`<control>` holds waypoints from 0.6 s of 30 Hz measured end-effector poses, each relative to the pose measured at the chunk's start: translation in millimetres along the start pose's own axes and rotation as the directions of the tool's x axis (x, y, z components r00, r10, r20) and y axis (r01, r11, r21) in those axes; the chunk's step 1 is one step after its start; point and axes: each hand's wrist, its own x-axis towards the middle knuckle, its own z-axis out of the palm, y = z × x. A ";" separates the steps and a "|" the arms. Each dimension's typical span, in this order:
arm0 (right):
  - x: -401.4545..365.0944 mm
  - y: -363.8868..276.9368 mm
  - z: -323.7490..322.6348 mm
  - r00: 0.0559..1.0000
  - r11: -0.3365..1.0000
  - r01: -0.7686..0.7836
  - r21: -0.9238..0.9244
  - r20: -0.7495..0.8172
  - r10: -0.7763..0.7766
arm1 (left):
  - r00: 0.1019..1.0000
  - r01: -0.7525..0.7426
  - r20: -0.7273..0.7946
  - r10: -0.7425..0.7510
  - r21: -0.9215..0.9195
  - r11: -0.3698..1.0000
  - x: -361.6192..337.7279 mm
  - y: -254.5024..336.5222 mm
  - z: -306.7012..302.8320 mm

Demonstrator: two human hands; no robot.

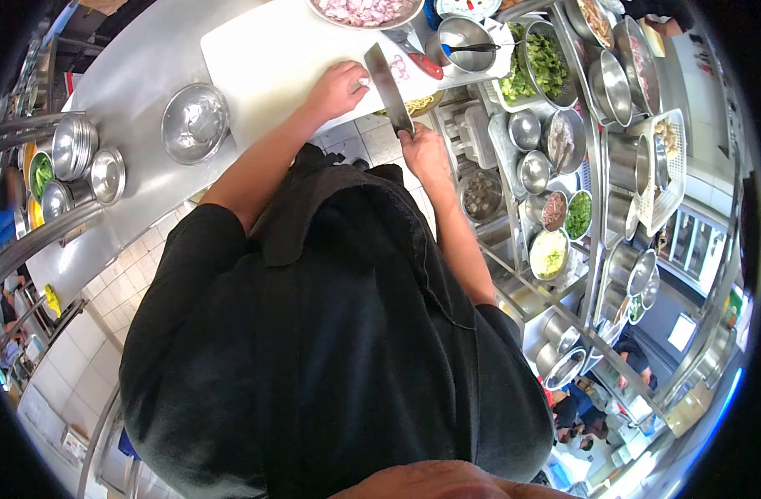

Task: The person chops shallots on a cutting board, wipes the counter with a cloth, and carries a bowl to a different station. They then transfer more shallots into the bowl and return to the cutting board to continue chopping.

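My right hand [424, 152] is closed round the handle of a broad cleaver [384, 87], whose blade points up and slightly left over the edge of a white cutting board [264, 71]. On the board, left of the blade, my left hand [339, 90] has its fingers curled on a small pale piece [364, 81], perhaps shallot. Chopped pinkish pieces [399, 68] lie right of the blade. A metal bowl of sliced shallots [368, 12] stands at the board's far edge. Beside it is a red-handled tool [426, 66].
An empty-looking steel bowl [195, 123] stands left of the board on the steel counter [139, 50]. Stacked bowls [74, 145] are farther left. On the right, racks hold chopped greens [545, 66], steel bowls [525, 130] and baskets [663, 170]. Other people [580, 416] appear at lower right.
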 end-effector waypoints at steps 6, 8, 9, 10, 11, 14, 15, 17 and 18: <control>-1.5 -1.0 11.1 0.997 0.994 0.058 -0.093 -0.046 -0.062 | 0.995 -0.076 0.069 0.075 0.016 0.997 1.2 -13.1 2.5; -8.9 -7.4 -0.4 0.998 0.996 0.045 -0.080 -0.043 -0.048 | 0.992 -0.105 0.072 0.103 0.022 0.994 3.8 -13.0 0.8; -11.2 -11.2 -5.5 0.998 0.997 0.038 -0.073 -0.041 -0.041 | 0.990 -0.119 0.074 0.117 0.025 0.993 4.9 -13.1 -0.2; -11.2 -14.3 -7.1 0.998 0.995 0.044 -0.087 -0.038 -0.047 | 0.992 -0.105 0.076 0.102 0.033 0.994 5.1 -13.4 -0.3; -11.5 -17.1 -7.7 0.998 0.994 0.048 -0.102 -0.034 -0.052 | 0.993 -0.091 0.078 0.087 0.038 0.995 4.9 -13.1 0.3; -3.9 -11.7 4.7 0.997 0.989 0.059 -0.132 -0.036 -0.065 | 0.995 -0.056 0.083 0.054 0.021 0.998 1.2 -13.7 5.1; 2.1 -7.0 11.9 0.997 0.988 0.067 -0.140 -0.039 -0.074 | 0.996 -0.046 0.081 0.045 0.014 0.999 1.7 -15.7 5.9; 1.5 -10.4 6.0 0.994 0.988 0.089 -0.124 -0.055 -0.097 | 0.996 -0.068 0.064 0.067 0.014 0.998 1.5 -15.1 3.5; -2.4 -9.9 1.2 0.993 0.990 0.091 -0.106 -0.058 -0.098 | 0.995 -0.078 0.058 0.077 0.012 0.997 0.5 -15.0 2.5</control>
